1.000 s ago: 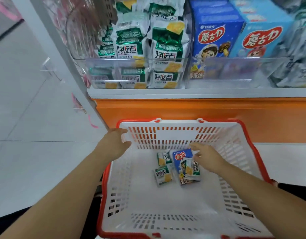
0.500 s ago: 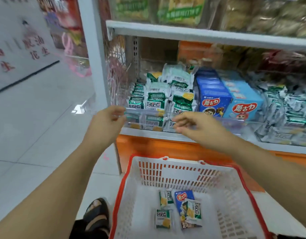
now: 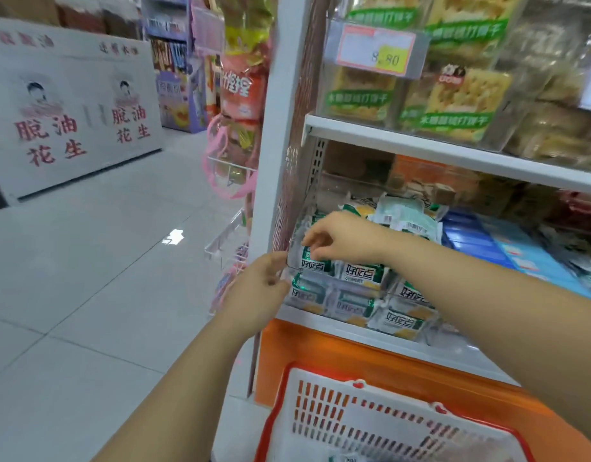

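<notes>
Where the cracker packet (image 3: 315,264) sits: head view, at the left front corner of the lower shelf (image 3: 370,338), on top of a heap of like green-and-white packets, just behind the clear front guard (image 3: 337,288).
Right hand (image 3: 347,240): reaches over the guard, thumb and fingers pinching the packet's top edge.
Left hand (image 3: 257,290): at the guard's left end, fingers curled on its edge, apparently steadying it.
Handling: probably light and soft, a thin crinkly film round brittle crackers. The glossy wrap may slip, and a hard squeeze could break what is inside.
Where to take hold: the flat sealed seam along the top, as the right hand does, not the filled middle.
Neighbours: blue boxes (image 3: 477,243) lie further right on the same shelf, well apart from the hands.
Basket (image 3: 270,415): red-rimmed, white, on the floor below the shelf's front edge. It looks like the place for the packet.
</notes>
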Tool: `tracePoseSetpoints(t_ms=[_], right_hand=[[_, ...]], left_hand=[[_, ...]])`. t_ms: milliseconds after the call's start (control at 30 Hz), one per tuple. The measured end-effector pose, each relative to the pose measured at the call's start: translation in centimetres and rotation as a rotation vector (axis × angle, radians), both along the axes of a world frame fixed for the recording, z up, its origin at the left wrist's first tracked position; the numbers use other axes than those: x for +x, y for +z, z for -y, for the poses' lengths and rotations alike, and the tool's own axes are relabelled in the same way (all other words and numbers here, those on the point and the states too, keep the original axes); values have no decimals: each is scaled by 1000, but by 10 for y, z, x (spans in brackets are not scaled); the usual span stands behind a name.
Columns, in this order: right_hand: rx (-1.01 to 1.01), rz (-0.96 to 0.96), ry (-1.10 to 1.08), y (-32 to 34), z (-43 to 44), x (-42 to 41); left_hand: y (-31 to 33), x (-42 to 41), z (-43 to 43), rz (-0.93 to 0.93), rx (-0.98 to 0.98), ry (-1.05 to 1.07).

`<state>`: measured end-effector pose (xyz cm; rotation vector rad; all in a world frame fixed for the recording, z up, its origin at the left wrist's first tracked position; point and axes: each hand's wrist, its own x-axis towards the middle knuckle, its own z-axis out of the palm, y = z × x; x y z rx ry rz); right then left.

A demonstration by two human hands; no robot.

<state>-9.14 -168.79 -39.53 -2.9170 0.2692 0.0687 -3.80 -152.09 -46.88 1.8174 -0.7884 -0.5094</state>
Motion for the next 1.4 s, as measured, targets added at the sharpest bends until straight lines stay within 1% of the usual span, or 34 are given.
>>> tracePoseSetpoints(t_ms=[100,167,267,400,467,533,633,733,800,867,900,967,1033,1100,1200,1267,1333,1400], right_hand=[[-102,-183,48,-7,9,29],[-118,-258,65,-14,13,43],[-121,-326,88,-25,17,55],[-158,-331,89,-34,18,62],[-154,-281,83,-30,22,61],[-89,-177,56,-20,27,55],[12,25,-23,-4,33,37],[113,276,-115,4,34,15],[185,440,-174,9,31,1],[209,538,-195,16,25,-16],[213,549,-184,20,20,-25],[240,507,-129,27,8,-43],[269,420,-82,30,-4,-60],[299,363,-46,29,-14,-73],[372,346,-33,25,-23,-85],[446,371,-65,20,-26,-91],[610,456,-145,15,-28,-98],[743,524,-237,9,-30,-106]], left_hand=[[-4,4,2,-10,-11,5],[-6,7,4,-24,-22,16],[-5,9,5,-47,-35,32],[-5,11,7,-41,-29,42],[-5,11,8,-41,-29,51],[-4,12,8,-39,-28,55],[-3,11,7,-29,-30,51],[1,8,8,-2,-38,68],[6,6,8,42,-71,105],[16,1,7,114,-142,153],[22,-1,5,157,-185,164],[34,-5,1,260,-241,131],[43,-11,-5,315,-218,26],[46,-15,-9,317,-163,-90],[46,-19,-11,267,-123,-225],[46,-23,-11,188,-135,-271],[46,-25,-10,87,-182,-290],[45,-24,-9,30,-207,-257]])
